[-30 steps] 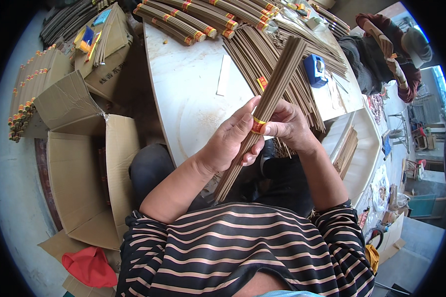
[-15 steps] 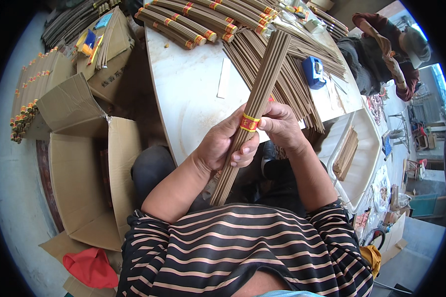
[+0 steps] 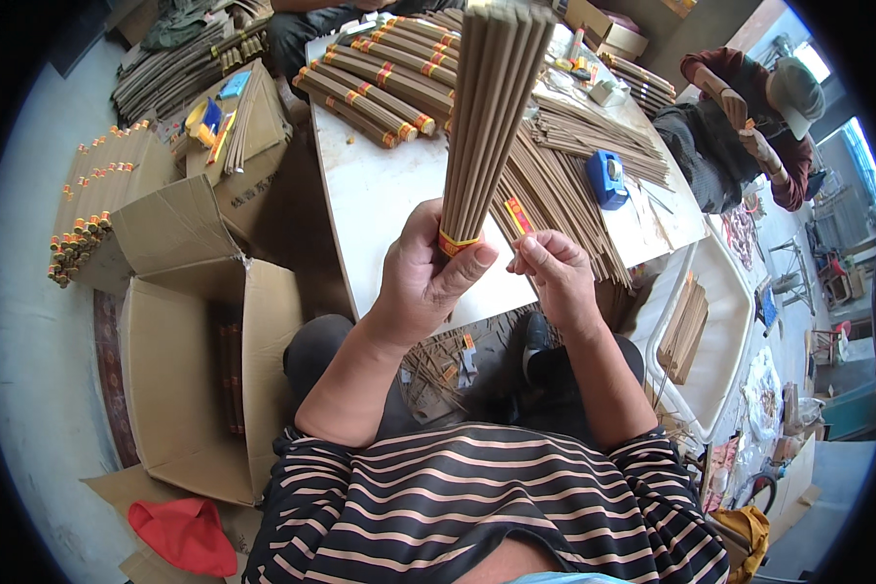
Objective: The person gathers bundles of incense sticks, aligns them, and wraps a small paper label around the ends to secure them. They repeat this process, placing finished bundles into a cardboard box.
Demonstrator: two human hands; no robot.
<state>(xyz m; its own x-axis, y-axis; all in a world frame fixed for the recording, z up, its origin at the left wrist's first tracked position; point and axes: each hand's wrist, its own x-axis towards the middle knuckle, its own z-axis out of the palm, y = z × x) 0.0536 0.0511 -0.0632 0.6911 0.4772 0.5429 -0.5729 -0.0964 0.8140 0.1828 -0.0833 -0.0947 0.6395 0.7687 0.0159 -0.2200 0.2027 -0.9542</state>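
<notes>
My left hand (image 3: 420, 277) grips a bundle of thin brown incense sticks (image 3: 492, 117) near its lower end. A red and yellow paper band (image 3: 455, 240) circles the bundle beside my thumb. The bundle stands nearly upright over the white table (image 3: 375, 209), its top close to the upper edge. Apart from it, my right hand (image 3: 560, 280) is closed, thumb and fingertips pinched together; whatever is between them is too small to make out. Just beyond those fingertips shows a red and yellow label (image 3: 519, 216), over loose incense sticks (image 3: 565, 204).
Banded bundles (image 3: 380, 88) cover the table's far side. A blue tape dispenser (image 3: 608, 180) stands right. An open cardboard box (image 3: 180, 360) is at my left, a white tub (image 3: 715, 331) with sticks (image 3: 684, 331) at my right. A person (image 3: 749, 127) works at far right.
The bundle has risen and swung from slanted to nearly upright, in my left hand. My right hand has come away from the band. The whole view has shifted slightly.
</notes>
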